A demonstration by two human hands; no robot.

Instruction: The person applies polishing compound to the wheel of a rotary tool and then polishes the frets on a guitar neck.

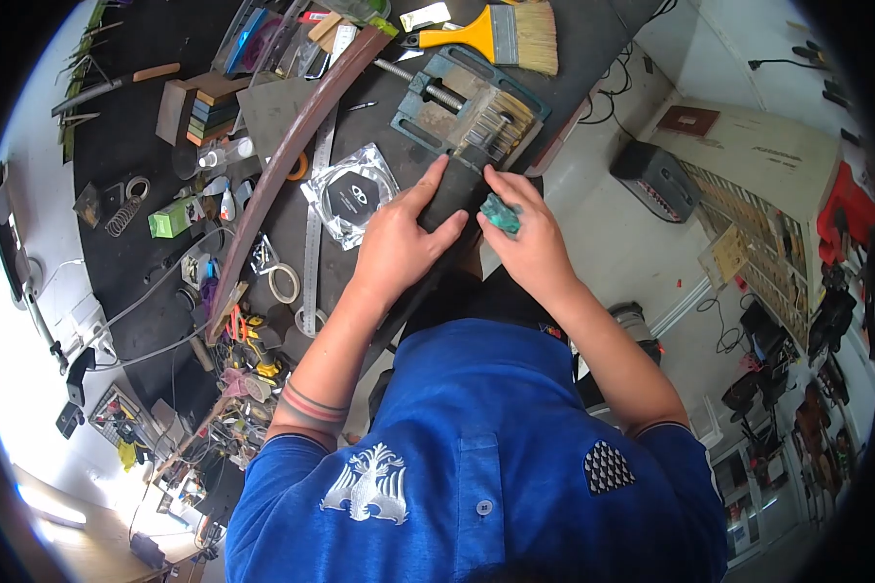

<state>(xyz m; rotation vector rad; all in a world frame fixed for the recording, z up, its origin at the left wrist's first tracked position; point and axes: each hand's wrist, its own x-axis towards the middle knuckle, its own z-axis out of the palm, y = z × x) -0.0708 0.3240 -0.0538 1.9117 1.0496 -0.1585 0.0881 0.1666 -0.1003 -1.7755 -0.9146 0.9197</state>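
Note:
In the head view, my left hand is near the workbench's front edge, thumb and index finger apart, holding nothing I can see. Its index fingertip reaches the near end of a blue-grey machine vise. A ribbed, yellowish block sits at the vise's jaw end; how firmly it is clamped I cannot tell. My right hand is curled around a small teal, crumpled-looking piece, whose material is unclear. The right index fingertip points up at the vise's near edge.
A wide yellow-handled brush lies beyond the vise. Left of it are a long curved brown strip, a steel ruler, a silver packet and a tape roll. A dark case stands right of the bench.

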